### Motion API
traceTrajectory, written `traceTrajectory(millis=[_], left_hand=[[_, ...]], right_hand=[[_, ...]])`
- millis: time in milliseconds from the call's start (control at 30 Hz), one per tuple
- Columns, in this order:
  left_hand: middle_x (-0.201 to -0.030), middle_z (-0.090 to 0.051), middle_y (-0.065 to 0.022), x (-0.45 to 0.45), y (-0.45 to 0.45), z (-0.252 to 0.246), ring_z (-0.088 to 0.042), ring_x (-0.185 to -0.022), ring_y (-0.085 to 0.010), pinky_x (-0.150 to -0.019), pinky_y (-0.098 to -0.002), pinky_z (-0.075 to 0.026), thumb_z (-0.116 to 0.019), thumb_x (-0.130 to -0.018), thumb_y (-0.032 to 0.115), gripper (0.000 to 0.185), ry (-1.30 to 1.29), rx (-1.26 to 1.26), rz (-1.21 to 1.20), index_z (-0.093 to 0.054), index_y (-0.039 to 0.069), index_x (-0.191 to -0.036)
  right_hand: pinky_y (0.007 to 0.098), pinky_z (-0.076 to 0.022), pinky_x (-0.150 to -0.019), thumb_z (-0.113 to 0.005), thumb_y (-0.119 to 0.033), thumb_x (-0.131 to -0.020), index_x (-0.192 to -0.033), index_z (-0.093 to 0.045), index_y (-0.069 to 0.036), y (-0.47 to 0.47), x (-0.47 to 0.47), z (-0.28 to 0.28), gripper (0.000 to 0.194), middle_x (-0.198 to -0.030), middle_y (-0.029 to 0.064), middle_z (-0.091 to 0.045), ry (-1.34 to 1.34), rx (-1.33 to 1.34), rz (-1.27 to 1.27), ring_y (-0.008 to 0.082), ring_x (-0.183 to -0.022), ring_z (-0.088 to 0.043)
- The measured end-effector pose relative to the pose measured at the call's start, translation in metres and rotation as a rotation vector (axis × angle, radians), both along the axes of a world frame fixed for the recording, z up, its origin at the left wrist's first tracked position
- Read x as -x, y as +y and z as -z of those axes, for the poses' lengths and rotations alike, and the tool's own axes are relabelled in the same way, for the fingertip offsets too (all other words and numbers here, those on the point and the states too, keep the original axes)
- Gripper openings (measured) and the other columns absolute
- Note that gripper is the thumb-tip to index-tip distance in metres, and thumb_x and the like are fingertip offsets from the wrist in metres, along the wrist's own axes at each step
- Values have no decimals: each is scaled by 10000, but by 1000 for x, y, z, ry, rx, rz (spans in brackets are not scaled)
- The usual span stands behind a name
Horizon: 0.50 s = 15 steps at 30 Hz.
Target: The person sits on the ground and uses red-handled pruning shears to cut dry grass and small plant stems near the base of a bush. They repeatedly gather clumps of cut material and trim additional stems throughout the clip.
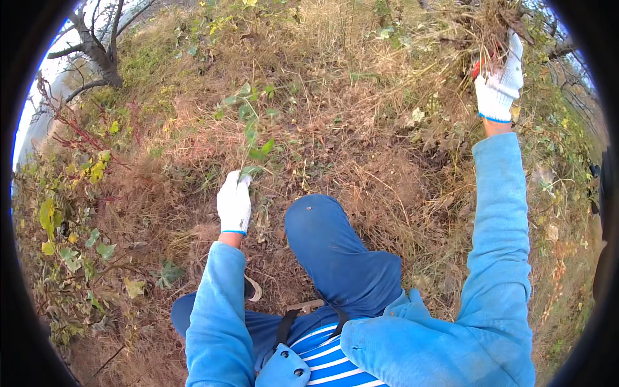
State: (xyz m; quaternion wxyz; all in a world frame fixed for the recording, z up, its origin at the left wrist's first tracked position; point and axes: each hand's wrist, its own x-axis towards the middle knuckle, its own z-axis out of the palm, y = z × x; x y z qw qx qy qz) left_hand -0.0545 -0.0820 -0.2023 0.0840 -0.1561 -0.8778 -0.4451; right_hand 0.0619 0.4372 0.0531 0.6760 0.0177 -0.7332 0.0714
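My left hand, in a white knit glove with a blue cuff edge, is left of my bent knee. Its fingers are closed on a thin green leafy stem, which points away from me. Far out at the upper right, my right hand wears a matching glove. It grips a bundle of dry grass and dead leaves. Something red shows at its fingers; whether it is part of the glove or another object I cannot tell.
Dry grass and leaf litter cover the ground. A bare-branched tree stands at the upper left, with leafy plants below it. A short tan piece lies by my legs. A dark shape is cut off at the right rim.
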Motion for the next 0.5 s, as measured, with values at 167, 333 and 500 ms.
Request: traceTrajectory(millis=[167,333,500], left_hand=[[-1007,-740,-173,13,75,-118,-726,-880,-301,-798,-366,-543,-618,-964,126,261,301,-244,124,-660,48,-1209],[-1026,-753,-153,52,106,-194,-750,-887,-258,-796,-340,-569,-645,-935,59,269,662,-334,181,-687,53,-1201],[-1044,-758,-146,82,112,-277,-749,-905,-255,-841,-332,-566,-652,-943,65,296,1107,-445,155,-688,76,-1236]], right_hand=[[300,-552,-814,-557,-41,-952,-1485,-469,-49,9,-89,58,540,-1265,148,-630,-11,221,146,210,-974,-637],[330,-542,-857,-669,-83,-922,-1452,-525,-46,19,-185,115,550,-1237,132,-661,-185,333,548,178,-1013,-652],[367,-531,-954,-664,-16,-882,-1392,-573,-9,21,-193,121,519,-1259,147,-659,-213,-12,780,250,-1111,-653]])
